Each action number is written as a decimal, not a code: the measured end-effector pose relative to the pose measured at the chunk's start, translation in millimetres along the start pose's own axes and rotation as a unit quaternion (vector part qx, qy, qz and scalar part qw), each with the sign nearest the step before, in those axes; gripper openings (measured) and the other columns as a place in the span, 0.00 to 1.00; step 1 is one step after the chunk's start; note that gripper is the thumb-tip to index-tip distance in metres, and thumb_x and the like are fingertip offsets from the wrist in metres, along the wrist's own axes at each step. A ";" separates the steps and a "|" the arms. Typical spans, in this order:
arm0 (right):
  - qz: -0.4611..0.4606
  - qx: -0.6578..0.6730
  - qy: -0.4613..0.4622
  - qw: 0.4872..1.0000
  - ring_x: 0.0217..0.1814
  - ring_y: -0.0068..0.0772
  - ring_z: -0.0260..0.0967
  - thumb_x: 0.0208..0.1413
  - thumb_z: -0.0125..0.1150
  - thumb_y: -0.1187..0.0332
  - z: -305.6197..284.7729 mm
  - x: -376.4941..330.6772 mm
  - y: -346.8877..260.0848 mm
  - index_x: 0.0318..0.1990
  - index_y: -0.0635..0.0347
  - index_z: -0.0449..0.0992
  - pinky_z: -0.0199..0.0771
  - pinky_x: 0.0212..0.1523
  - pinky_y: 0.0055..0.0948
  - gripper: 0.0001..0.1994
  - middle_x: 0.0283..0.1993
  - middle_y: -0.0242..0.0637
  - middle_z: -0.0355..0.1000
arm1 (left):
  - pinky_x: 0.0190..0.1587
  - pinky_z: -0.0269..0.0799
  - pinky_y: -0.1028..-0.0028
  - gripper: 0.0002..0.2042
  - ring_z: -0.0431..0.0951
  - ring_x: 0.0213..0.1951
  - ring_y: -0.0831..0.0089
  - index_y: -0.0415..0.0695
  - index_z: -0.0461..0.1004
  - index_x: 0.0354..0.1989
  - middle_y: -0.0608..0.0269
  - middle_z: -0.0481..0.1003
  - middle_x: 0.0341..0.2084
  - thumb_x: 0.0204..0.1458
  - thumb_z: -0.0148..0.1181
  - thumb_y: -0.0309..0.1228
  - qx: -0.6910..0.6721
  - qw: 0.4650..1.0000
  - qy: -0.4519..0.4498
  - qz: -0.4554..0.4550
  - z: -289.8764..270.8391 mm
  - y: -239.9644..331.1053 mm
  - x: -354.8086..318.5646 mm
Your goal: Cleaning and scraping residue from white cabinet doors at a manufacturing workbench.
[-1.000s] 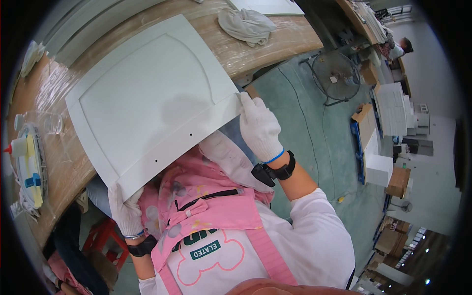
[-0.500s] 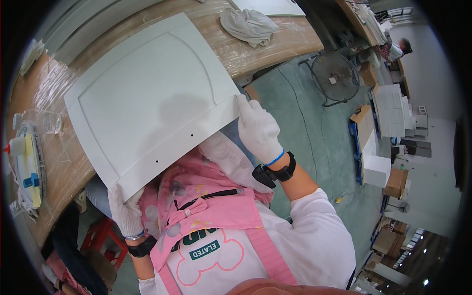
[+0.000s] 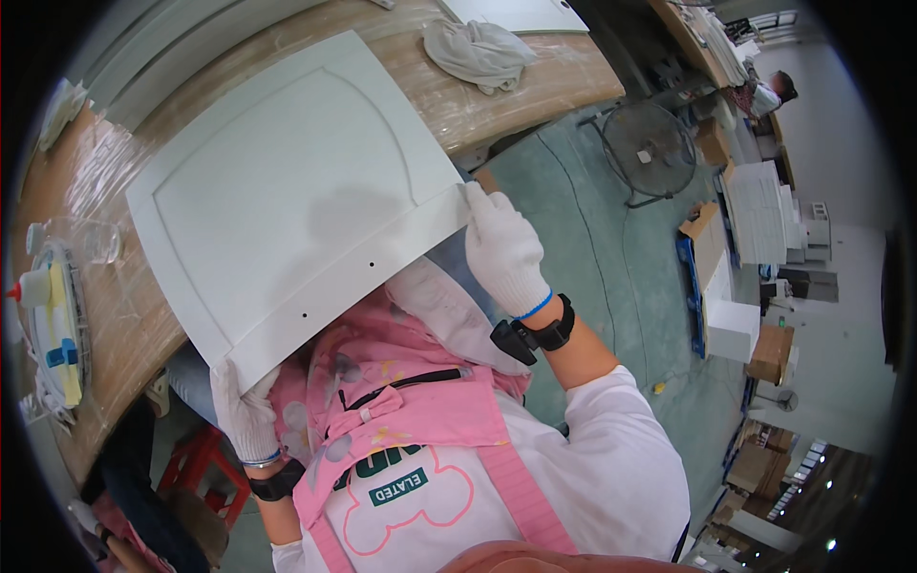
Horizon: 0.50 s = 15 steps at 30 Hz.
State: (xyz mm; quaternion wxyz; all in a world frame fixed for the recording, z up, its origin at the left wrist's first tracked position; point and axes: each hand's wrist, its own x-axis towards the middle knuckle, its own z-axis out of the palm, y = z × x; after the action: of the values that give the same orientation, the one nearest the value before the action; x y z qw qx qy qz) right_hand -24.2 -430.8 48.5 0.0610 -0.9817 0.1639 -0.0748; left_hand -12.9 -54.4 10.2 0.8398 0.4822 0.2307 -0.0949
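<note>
A white cabinet door panel point(image 3: 287, 181) with an arched raised border and two small dark holes lies partly on the film-wrapped table, its near edge jutting out over my lap. My left hand point(image 3: 245, 409), in a white knitted glove, grips the panel's near left corner, thumb near the edge and the other fingers partly hidden. At the near right corner, my gloved right hand point(image 3: 504, 246) pinches the panel's edge between thumb and fingers. A soft shadow falls across the panel's middle.
A crumpled grey cloth point(image 3: 478, 53) rests on the table point(image 3: 564, 72) beside another white panel point(image 3: 521, 13). To the left are a clear jar point(image 3: 95, 239) and a tray holding a red-tipped white bottle point(image 3: 34, 288). A floor fan point(image 3: 651, 153) and a red stool point(image 3: 202, 468) stand nearby; other people are visible.
The panel and both hands stay almost still, with only a tiny shift of the view. At the lower left, another person's gloved hand has moved slightly.
</note>
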 end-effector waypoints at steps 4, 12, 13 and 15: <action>0.010 -0.006 -0.025 1.000 0.32 0.50 0.73 0.56 0.55 0.71 -1.9 -5.0 -8.5 0.61 0.52 0.69 0.74 0.33 0.46 0.23 0.39 0.43 0.70 | 0.40 0.87 0.63 0.21 0.80 0.49 0.57 0.36 0.63 0.62 0.49 0.73 0.53 0.65 0.53 0.35 0.005 1.000 0.003 -0.002 0.2 -0.1 0.8; -0.039 0.037 -0.013 0.998 0.31 0.49 0.74 0.54 0.56 0.72 -4.0 -6.3 -7.8 0.62 0.53 0.68 0.74 0.31 0.45 0.25 0.40 0.43 0.71 | 0.40 0.87 0.63 0.21 0.80 0.50 0.57 0.36 0.63 0.62 0.48 0.72 0.54 0.65 0.52 0.34 -0.001 1.000 -0.001 -0.003 1.7 1.2 -1.0; -0.029 0.037 -0.006 0.999 0.31 0.49 0.74 0.54 0.56 0.72 -2.6 -6.7 -8.1 0.62 0.53 0.68 0.74 0.31 0.45 0.25 0.40 0.43 0.71 | 0.40 0.87 0.63 0.21 0.80 0.50 0.57 0.36 0.63 0.62 0.48 0.72 0.54 0.65 0.52 0.34 0.000 1.000 -0.001 -0.003 1.5 0.9 -1.3; -0.033 0.027 -0.015 0.999 0.31 0.50 0.74 0.54 0.56 0.73 -1.1 -10.3 -16.0 0.62 0.52 0.68 0.74 0.31 0.46 0.25 0.40 0.42 0.71 | 0.41 0.87 0.63 0.21 0.79 0.51 0.57 0.36 0.62 0.63 0.48 0.72 0.55 0.65 0.51 0.34 0.009 1.000 -0.004 0.004 0.3 0.3 -1.5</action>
State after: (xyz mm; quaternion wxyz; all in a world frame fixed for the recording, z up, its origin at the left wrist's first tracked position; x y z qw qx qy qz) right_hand -29.0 -412.5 50.6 0.0871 -0.9857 0.1279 -0.0660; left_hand -14.0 -54.6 11.2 0.8368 0.4900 0.2246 -0.0955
